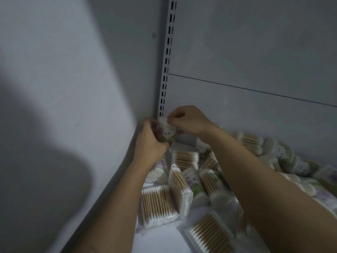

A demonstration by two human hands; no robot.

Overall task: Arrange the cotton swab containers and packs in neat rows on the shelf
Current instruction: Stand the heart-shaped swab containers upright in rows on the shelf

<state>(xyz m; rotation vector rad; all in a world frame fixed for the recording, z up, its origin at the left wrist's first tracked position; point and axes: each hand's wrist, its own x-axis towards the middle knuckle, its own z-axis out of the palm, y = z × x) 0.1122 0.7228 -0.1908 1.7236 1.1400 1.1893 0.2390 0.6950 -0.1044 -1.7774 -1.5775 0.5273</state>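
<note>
Both hands grasped one round, floral-printed cotton swab container (166, 132) at the white shelf's (156, 238) back-left corner: left hand (151, 137) clenched around it, right hand (187, 119) pinching its top.

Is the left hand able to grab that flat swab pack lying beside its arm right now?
Probably not yet: the left hand grips the container in the corner. The flat pack lies uncovered nearby, though.

Setting is looking like a shop, retail shelving bay. Slotted upright (166, 57) is running up the corner beside white back panels (255, 52); many identical cotton swab packs (156, 205) are lying heaped on the shelf (156, 240).
</note>
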